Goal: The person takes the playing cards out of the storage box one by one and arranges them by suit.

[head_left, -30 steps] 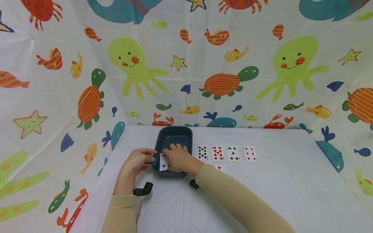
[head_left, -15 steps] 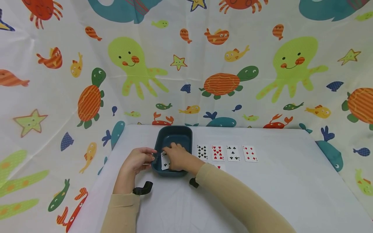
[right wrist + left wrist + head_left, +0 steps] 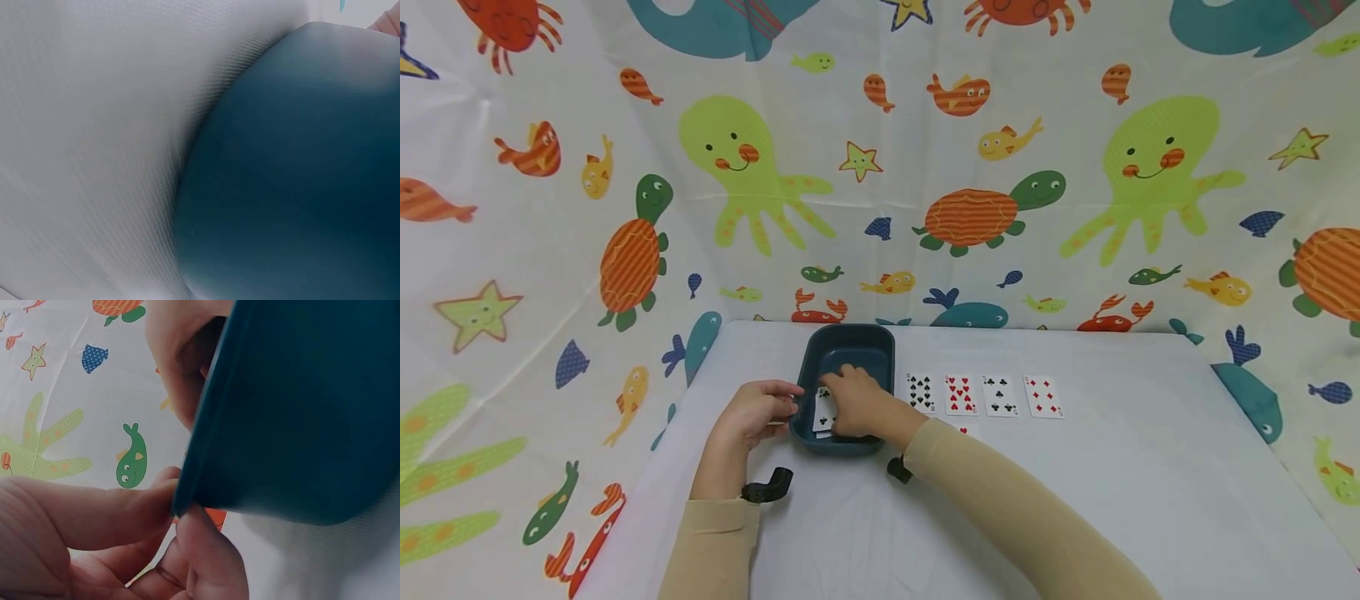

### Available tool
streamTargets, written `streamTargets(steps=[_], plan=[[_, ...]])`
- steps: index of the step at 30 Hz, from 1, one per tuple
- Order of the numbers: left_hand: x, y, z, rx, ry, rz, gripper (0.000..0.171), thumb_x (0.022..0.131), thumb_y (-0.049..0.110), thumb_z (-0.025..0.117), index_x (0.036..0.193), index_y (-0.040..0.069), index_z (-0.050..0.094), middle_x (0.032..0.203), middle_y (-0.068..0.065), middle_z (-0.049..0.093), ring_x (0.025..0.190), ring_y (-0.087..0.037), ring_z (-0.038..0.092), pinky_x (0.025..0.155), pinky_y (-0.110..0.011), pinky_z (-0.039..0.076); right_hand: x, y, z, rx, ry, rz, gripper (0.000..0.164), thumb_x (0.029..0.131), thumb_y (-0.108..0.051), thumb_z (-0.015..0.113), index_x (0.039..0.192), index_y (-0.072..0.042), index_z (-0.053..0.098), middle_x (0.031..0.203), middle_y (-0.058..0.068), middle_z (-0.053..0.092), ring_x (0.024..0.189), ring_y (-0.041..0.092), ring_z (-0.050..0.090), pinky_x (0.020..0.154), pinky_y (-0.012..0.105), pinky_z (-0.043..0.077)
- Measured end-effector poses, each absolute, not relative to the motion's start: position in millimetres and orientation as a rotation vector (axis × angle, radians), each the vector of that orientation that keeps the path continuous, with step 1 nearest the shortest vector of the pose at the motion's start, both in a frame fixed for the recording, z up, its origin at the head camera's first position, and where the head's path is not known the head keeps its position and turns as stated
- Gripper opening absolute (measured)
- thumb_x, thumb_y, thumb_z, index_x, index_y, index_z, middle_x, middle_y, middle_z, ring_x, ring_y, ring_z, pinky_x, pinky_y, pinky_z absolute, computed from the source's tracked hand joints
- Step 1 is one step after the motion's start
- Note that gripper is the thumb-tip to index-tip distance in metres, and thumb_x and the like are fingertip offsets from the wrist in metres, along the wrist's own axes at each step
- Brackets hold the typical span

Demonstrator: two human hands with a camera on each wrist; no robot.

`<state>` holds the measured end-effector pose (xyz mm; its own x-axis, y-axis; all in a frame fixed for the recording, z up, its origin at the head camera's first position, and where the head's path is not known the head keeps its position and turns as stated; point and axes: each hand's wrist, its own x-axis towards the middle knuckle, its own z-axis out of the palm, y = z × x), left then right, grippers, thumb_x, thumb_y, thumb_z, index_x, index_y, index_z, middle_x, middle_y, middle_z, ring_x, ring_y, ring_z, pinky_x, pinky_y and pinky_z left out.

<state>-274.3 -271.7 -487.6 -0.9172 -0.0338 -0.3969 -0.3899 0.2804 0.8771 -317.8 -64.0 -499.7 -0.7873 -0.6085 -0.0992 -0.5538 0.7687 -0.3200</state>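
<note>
A dark blue rectangular tub (image 3: 850, 346) stands on the white table. My left hand (image 3: 760, 411) pinches its left rim between thumb and fingers, plainly so in the left wrist view, where the tub's outer wall (image 3: 312, 412) fills the right side. Inside the near half of the tub, my right hand (image 3: 861, 404) has its curled fingers on a playing card of clubs (image 3: 824, 407), covering the card's right part. A sliver of another card (image 3: 823, 434) shows beneath it. The right wrist view holds mostly the tub's outside (image 3: 294, 162); the right fingertips are hidden there.
Right of the tub lies a row of face-up cards: spades (image 3: 921, 393), hearts (image 3: 961, 395), clubs (image 3: 1000, 397) and diamonds (image 3: 1044, 397). Below them, a heart card (image 3: 964, 431) is mostly covered by the right forearm. A patterned sea-animal cloth (image 3: 880, 167) hangs behind the table.
The clubs card has shifted slightly right, then away from me, turning a little with my right hand; a card edge now shows beneath it. My left hand stays on the rim.
</note>
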Motion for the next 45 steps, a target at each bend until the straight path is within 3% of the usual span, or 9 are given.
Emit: streamTargets(steps=[9, 21, 35, 45], plan=[[-275, -271, -486, -0.387, 2.261, 1.662, 0.033, 0.101, 0.005, 0.063, 0.133, 0.000, 0.070, 0.111, -0.011, 0.068, 0.091, -0.025, 0.065, 0.076, -0.033, 0.059, -318, -62, -494, -0.916, 2.791, -0.464, 0.087, 0.084, -0.035, 0.089, 0.159, -0.018, 0.049, 0.144, 0.011, 0.058, 0.126, 0.025, 0.054, 0.109, 0.040, 0.052], [-275, -271, -485, -0.383, 2.259, 1.662, 0.034, 0.102, 0.005, 0.064, 0.134, 0.000, 0.070, 0.110, -0.011, 0.068, 0.089, -0.024, 0.064, 0.077, -0.033, 0.059, -316, -39, -475, -0.864, 2.762, -0.627, 0.092, 0.082, -0.033, 0.090, 0.163, -0.026, 0.046, 0.153, 0.009, 0.052, 0.137, 0.026, 0.050, 0.114, 0.047, 0.053], [-274, -273, -487, -0.381, 2.241, 1.659, 0.034, 0.102, 0.004, 0.064, 0.135, -0.001, 0.068, 0.105, -0.009, 0.067, 0.085, -0.023, 0.062, 0.074, -0.032, 0.059, -287, 31, -448, -0.761, 2.726, -0.873, 0.091, 0.082, -0.027, 0.091, 0.162, -0.027, 0.048, 0.150, 0.005, 0.053, 0.135, 0.022, 0.056, 0.109, 0.047, 0.057], [-274, -273, -483, -0.380, 2.244, 1.662, 0.034, 0.102, 0.005, 0.065, 0.135, -0.001, 0.068, 0.113, -0.014, 0.068, 0.087, -0.024, 0.063, 0.076, -0.032, 0.059, -261, 90, -448, -0.648, 2.786, -0.920, 0.095, 0.079, -0.025, 0.094, 0.161, -0.031, 0.047, 0.150, -0.002, 0.053, 0.139, 0.023, 0.056, 0.109, 0.051, 0.056]])
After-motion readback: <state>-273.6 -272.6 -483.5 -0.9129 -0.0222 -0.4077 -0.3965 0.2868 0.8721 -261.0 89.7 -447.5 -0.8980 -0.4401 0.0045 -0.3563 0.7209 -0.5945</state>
